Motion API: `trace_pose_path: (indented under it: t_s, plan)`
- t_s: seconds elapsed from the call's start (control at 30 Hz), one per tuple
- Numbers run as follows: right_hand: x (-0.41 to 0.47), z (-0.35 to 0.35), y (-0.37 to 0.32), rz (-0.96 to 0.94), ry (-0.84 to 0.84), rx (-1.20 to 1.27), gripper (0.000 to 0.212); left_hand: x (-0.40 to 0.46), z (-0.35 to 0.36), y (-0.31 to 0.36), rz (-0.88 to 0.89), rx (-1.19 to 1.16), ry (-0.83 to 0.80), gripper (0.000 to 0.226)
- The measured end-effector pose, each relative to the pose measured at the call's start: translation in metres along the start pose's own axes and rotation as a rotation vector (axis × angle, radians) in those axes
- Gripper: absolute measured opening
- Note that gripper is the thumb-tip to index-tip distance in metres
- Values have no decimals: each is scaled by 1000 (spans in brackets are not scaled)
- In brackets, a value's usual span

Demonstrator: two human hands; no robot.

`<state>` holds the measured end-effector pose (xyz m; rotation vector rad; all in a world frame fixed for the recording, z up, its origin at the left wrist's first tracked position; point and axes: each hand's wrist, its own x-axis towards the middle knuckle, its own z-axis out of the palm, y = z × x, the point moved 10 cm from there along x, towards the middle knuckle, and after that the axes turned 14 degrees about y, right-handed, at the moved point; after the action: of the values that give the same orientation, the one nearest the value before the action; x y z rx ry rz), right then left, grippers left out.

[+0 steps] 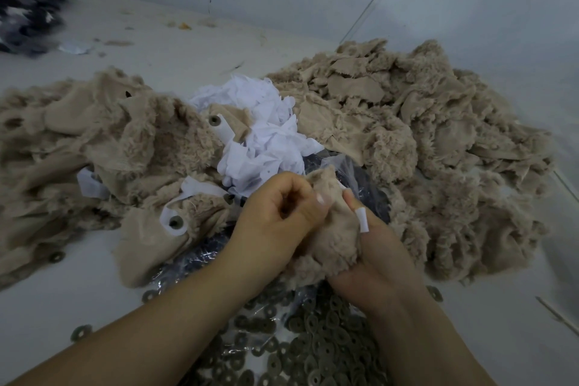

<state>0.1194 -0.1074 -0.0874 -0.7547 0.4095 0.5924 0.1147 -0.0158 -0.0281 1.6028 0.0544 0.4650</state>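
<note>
A small beige plush fabric piece [332, 229] is held up between both hands at the lower middle. My left hand [279, 216] has its fingers curled and pinches the piece's upper left edge. My right hand [372, 247] cups the piece from the right, with the thumb, wrapped in white tape, pressed on it. The furry side faces down toward me. What the left fingertips pinch besides the fabric is blurred.
Heaps of beige plush pieces lie at left [94, 147] and right [423, 135]. Crumpled white fabric scraps [266, 135] sit between them. A clear plastic bag [297, 348] of grey-green washers lies under my wrists, with loose washers [80, 331] on the white table. Dark fabric [25, 16] lies far left.
</note>
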Motion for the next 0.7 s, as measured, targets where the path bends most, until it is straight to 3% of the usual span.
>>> trace_pose_path:
  t_s: [0.1, 0.17, 0.43, 0.53, 0.7]
  plan:
    - [0, -1, -3, 17, -6, 38, 59, -1, 0, 3, 116, 189, -16, 19]
    - [-2, 2, -6, -11, -21, 35, 56, 2, -3, 6, 152, 183, 24, 14]
    - [0, -1, -16, -259, 49, -150, 51, 13, -12, 4, 41, 88, 35, 31]
    - [2, -9, -22, -337, 111, -149, 40, 14, -15, 0, 11, 71, 59, 34]
    - [4, -16, -24, -382, 177, -199, 34, 11, -12, -4, -31, 22, 30, 37]
